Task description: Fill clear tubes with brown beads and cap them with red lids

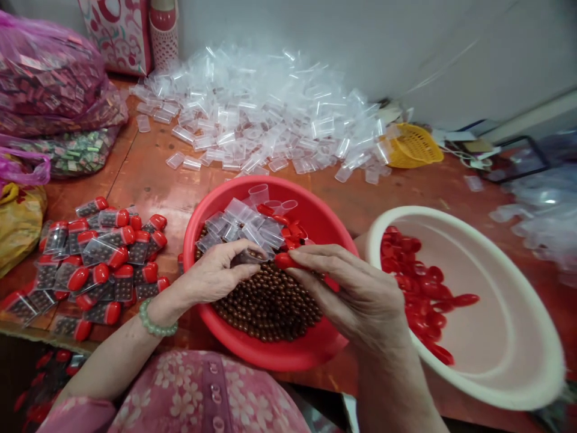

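My left hand [220, 270] is closed round a clear plastic container [249, 257] with brown beads inside, its mouth turned to the right. Between the fingertips of my right hand [349, 285] is a red cap [285, 261], close to that mouth; whether they touch I cannot tell. Both hands are over a red basin [270, 359]. In it lie many shiny brown beads [270, 307], a heap of clear containers [243, 219] and several loose red caps [295, 231].
Left of the basin, filled red-capped containers [121, 282] lie piled. A cream basin [496, 361] with red caps [428, 288] stands right. Behind are a mound of clear containers [270, 114] and a yellow basket [412, 147]. Stuffed pink bags [49, 78] occupy the far left.
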Action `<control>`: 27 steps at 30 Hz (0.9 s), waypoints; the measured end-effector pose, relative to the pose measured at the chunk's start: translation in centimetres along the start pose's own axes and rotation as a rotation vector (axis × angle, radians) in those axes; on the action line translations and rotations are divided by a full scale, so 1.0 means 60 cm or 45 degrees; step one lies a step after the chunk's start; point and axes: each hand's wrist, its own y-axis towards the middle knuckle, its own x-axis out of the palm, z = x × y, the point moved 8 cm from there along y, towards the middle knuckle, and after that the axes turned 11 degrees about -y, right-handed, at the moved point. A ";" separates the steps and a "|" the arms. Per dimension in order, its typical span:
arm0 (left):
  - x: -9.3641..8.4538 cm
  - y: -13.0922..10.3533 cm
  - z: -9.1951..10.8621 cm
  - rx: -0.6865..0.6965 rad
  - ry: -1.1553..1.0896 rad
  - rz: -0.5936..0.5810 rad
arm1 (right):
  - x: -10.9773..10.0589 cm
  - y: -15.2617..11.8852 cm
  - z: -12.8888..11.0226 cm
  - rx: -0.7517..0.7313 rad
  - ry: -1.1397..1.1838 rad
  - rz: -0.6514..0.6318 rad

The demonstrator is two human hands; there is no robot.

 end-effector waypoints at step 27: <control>0.023 -0.003 -0.015 -0.231 -0.428 -0.155 | 0.065 -0.007 0.007 0.332 0.525 0.355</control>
